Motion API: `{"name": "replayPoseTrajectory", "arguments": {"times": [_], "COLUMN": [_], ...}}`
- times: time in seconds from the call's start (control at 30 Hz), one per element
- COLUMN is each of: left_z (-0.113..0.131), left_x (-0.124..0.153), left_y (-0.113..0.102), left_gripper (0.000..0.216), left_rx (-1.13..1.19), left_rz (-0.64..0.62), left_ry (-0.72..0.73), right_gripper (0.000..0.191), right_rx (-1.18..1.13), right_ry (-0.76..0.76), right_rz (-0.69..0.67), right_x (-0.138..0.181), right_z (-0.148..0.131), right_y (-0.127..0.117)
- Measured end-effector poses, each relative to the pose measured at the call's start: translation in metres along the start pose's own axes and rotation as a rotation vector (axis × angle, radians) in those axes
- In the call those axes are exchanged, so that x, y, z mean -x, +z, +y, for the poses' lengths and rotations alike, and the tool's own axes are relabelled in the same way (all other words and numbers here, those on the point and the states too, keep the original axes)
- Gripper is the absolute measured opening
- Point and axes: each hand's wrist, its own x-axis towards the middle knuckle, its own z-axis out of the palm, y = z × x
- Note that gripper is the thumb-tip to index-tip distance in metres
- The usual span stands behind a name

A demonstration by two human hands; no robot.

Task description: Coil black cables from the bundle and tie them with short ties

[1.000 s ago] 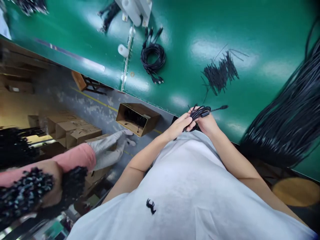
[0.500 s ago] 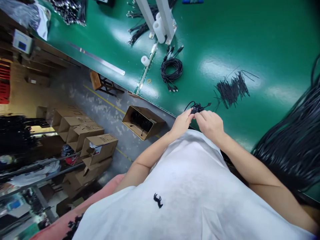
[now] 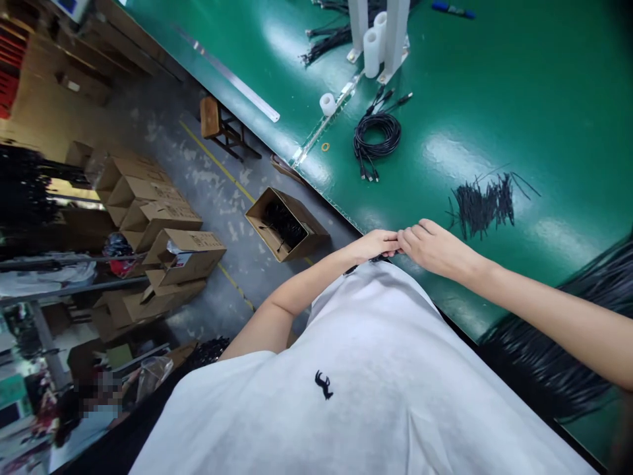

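Note:
My left hand (image 3: 372, 245) and my right hand (image 3: 435, 249) meet fingertip to fingertip at the near edge of the green table (image 3: 494, 79), just above my white shirt. Both hands are closed in a pinch. The black cable bundle (image 3: 352, 269) they hold is almost wholly hidden beneath them; only a dark sliver shows under the left wrist.
A coiled black cable (image 3: 376, 132) and a pile of short black ties (image 3: 482, 204) lie on the table. White rolls (image 3: 370, 43) stand at the back. A thick mass of black cables (image 3: 558, 356) hangs at the right. On the floor sit an open box (image 3: 287, 224), stacked cartons (image 3: 158, 224) and a stool (image 3: 217, 122).
The hands have come down toward the table edge and closed over the cable bundle, which no longer sticks out. My view has swung right; the person in pink at the left is gone.

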Motion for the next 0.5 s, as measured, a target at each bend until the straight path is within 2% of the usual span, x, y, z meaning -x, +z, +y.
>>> {"name": "replayPoseTrajectory", "arguments": {"times": [0.23, 0.3, 0.37, 0.4, 0.5], "left_z": [-0.005, -0.006, -0.006, -0.004, -0.001], "left_x": [-0.005, -0.010, -0.014, -0.016, -0.021], "left_y": [-0.002, -0.001, 0.002, 0.004, 0.010], "left_gripper": [0.036, 0.027, 0.009, 0.007, 0.042], "left_rx": [0.041, 0.050, 0.082, 0.100, 0.120], "left_rz": [-0.010, -0.009, 0.019, 0.041, 0.085], "left_ry": [-0.027, -0.019, 0.016, 0.029, 0.019], "right_gripper": [0.030, 0.031, 0.032, 0.032, 0.031], "right_rx": [0.021, 0.025, 0.036, 0.042, 0.004], "right_ry": [-0.009, 0.023, 0.099, 0.147, 0.269], "right_rz": [-0.066, -0.100, -0.129, -0.143, -0.206], "right_x": [-0.007, -0.011, -0.014, -0.016, -0.018], "right_z": [-0.008, -0.010, -0.012, -0.013, -0.010], "right_y": [-0.001, -0.004, -0.006, -0.007, -0.007]}}
